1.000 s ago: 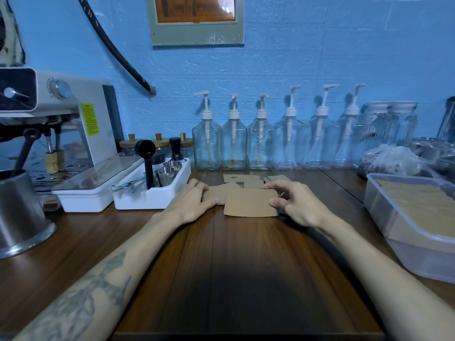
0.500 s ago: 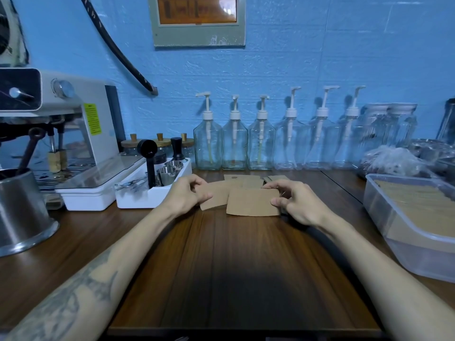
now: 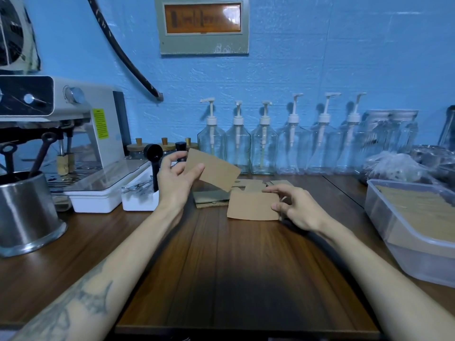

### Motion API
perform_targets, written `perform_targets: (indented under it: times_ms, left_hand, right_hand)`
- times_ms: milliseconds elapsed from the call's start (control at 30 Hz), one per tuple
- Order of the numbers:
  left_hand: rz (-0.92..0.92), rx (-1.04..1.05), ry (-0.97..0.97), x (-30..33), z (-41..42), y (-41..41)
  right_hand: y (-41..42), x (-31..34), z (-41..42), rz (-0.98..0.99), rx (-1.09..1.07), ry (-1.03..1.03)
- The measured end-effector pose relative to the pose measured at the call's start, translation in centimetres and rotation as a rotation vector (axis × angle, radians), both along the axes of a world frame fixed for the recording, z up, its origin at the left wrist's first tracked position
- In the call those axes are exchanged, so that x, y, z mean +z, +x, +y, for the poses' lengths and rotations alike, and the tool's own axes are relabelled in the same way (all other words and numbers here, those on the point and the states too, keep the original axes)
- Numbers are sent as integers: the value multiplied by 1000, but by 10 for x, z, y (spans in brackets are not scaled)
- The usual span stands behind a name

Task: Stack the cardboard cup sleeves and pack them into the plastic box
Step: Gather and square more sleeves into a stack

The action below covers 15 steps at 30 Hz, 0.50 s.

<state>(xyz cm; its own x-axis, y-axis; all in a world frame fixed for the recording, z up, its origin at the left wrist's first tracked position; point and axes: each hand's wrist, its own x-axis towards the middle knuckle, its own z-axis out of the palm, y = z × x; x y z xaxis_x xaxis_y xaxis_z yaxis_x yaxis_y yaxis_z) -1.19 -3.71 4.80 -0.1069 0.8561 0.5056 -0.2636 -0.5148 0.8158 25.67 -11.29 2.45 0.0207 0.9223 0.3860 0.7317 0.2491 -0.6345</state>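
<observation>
Holding a flat brown cardboard cup sleeve (image 3: 213, 172) off the dark wooden tabletop (image 3: 246, 279), the left hand (image 3: 177, 181) pinches its near-left end between thumb and fingers. Sleeve tilted, long axis running from upper left down to lower right, its low corner pointing toward the pile.

Right hand (image 3: 296, 208) rests on the tabletop, fingertips holding the right edge of a small stack of brown cardboard sleeves (image 3: 253, 205) lying flat. Stack is right of and below the lifted sleeve; the two are apart but near. More loose sleeves (image 3: 212, 200) lie flat behind and to the left of the stack.

Clear plastic box (image 3: 394, 232) sits at far right, well apart from the stack, already holding a brown layer. Right hand is the nearer one to it.

Judgement: stacking step; lifted sleeve likely goes down and rightward onto the stack, long axes to be lined up first.
</observation>
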Motion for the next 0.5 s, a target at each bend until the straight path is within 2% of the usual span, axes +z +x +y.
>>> perform_targets:
  times_ms: [133,267,367,500]
  left_hand:
    - [36,-136,-6,3,-8,7]
    - [317,-149,93,-4,-12,15]
    - [517,-233,151,-15,-16,28]
    - [585,-230,84,-24,-14,35]
  right_hand:
    - [-4,1,-1,16,42,-2]
    - [-8,2,-2,33,60,-27]
    - [-10,4,-4,15,78,-40]
    - [-10,5,-4,30,73,-45]
